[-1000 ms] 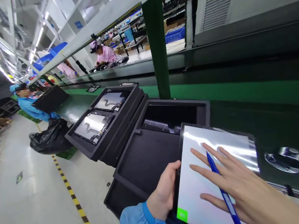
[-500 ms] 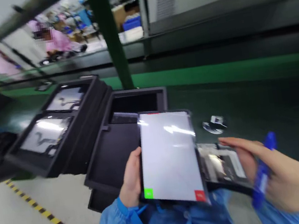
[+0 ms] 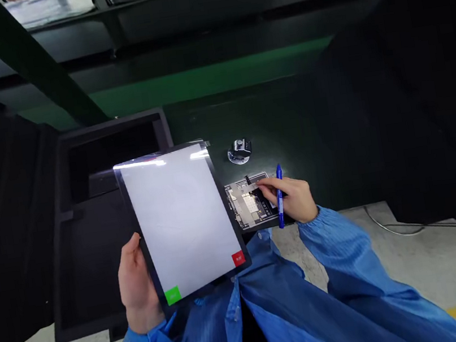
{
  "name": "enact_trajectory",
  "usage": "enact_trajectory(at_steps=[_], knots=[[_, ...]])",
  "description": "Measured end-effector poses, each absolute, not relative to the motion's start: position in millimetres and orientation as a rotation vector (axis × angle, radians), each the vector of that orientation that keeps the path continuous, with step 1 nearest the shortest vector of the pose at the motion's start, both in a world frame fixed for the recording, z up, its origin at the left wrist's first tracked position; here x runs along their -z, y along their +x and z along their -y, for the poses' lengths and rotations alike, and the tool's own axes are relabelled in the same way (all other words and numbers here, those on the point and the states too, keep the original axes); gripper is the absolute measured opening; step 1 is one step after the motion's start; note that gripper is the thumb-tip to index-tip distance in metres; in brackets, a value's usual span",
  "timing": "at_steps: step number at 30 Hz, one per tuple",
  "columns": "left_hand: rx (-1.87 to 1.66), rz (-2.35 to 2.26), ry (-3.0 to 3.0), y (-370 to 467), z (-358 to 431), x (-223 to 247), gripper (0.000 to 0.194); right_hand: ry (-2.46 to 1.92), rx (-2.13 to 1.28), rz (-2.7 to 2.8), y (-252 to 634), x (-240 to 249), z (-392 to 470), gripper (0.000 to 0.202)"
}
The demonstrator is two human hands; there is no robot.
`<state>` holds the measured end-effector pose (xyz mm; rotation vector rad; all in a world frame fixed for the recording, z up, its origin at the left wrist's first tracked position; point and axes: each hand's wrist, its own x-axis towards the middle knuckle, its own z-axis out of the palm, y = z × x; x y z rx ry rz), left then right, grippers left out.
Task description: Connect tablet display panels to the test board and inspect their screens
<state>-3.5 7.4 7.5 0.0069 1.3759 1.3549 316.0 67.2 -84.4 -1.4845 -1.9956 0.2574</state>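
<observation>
A tablet-sized display panel (image 3: 181, 218) shows a white screen with a green square and a red square at its lower corners. My left hand (image 3: 135, 282) grips its left edge, the thumb at the rim. To the right lies a circuit board assembly (image 3: 250, 203) with grey tape strips, partly beside the panel's right edge. My right hand (image 3: 289, 196) pinches at the tape on the board's upper part, with a blue pen (image 3: 280, 197) held across its fingers. Just above the board a small black and silver device (image 3: 241, 150) sits on the dark green bench.
A black foam tray (image 3: 91, 260) lies at the left under the panel, beside stacked black trays (image 3: 0, 228). A green post (image 3: 27, 64) rises at the upper left. Dark cloth hangs at the right, and cables (image 3: 408, 228) lie on the floor.
The view has swung right and down. My right hand has moved from the board's right edge onto its upper part, fingers pinched. The panel is now tilted the other way.
</observation>
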Motion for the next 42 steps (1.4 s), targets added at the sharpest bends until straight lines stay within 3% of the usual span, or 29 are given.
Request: enact_trajectory(at_steps=[6,16,21,23,25,27,30,33,38,42], knots=[[-1.309,-1.477,-0.060,3.9,-10.3,-14.6,0.026,-1.550,-0.237,2.021,310.8,86.5,-73.8,0.027],[-1.323,-1.472,-0.132,4.3,-15.0,-18.9,0.020,-1.556,-0.285,2.004,310.4,84.2,-78.3,0.026],[-1.340,-1.346,-0.083,7.0,-10.7,-21.1,0.018,-1.461,-0.396,1.928,291.0,60.6,-66.2,0.027],[-1.335,-1.304,-0.015,7.6,-2.6,-20.3,0.017,-1.358,-0.552,1.876,272.7,42.4,-55.6,0.030],[-1.300,-1.326,0.107,4.9,7.6,-20.5,0.028,-1.153,-0.908,1.753,254.7,22.7,-48.8,0.031],[-1.255,-1.437,0.295,-1.9,16.0,-23.9,0.040,-1.026,-1.046,1.688,243.1,4.8,-49.7,0.028],[-1.097,-1.496,0.730,-14.6,17.4,-36.2,0.027,-0.785,-0.981,1.773,240.1,-14.3,-62.4,0.019],[-0.977,-1.233,1.202,-19.8,5.8,-50.0,0.018,-0.402,-0.719,1.931,243.9,-23.3,-74.9,0.007],[-1.193,-1.225,1.224,-24.4,-12.1,-61.4,0.021,-0.342,-0.266,2.027,246.7,-18.3,-90.0,0.030],[-1.017,-1.209,1.259,-29.2,-11.4,-78.6,0.029,-0.488,-0.537,1.853,236.6,0.7,-125.8,0.070]])
